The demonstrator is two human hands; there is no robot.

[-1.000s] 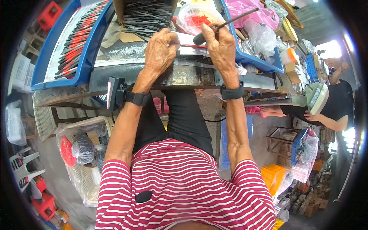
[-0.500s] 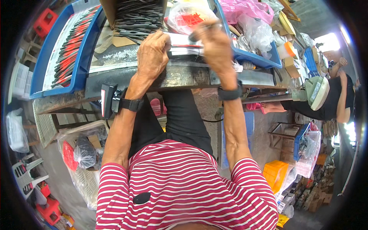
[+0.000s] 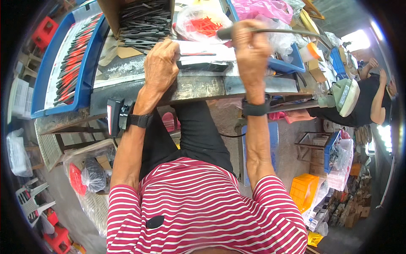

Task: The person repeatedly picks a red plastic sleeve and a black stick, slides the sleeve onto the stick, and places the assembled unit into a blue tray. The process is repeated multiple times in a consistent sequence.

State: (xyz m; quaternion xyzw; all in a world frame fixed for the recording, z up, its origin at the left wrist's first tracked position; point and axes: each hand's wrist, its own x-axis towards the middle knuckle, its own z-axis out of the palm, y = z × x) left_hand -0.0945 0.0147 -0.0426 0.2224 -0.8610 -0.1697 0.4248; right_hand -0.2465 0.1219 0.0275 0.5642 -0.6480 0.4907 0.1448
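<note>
My left hand [image 3: 161, 63] is at the near edge of the bench, fingers curled in a pinch at the left end of a thin red-and-black strip [image 3: 198, 53]. The strip lies over a white pad [image 3: 218, 47] with a dark block [image 3: 205, 66] in front of it. My right hand [image 3: 252, 57], blurred by motion, is raised to the right of the pad. Its fingers are wrapped round a dark tool with a thick blunt end [image 3: 225, 33], from which a cord or thin shaft runs off right. The tool's exact kind is unclear.
At left, a blue tray [image 3: 86, 80] holds a row of red-and-black strips. A cardboard box [image 3: 111, 17] holds many dark strips. Behind the pad is a clear bag [image 3: 186, 21] of red pieces. Right are a blue bin [image 3: 298, 63] and a pink bag [image 3: 270, 9]. Another person [image 3: 374, 99] sits far right.
My right hand has moved up and slightly right with the tool, which now lies sideways. My left hand has shifted a little left and down in view, as has the bench.
</note>
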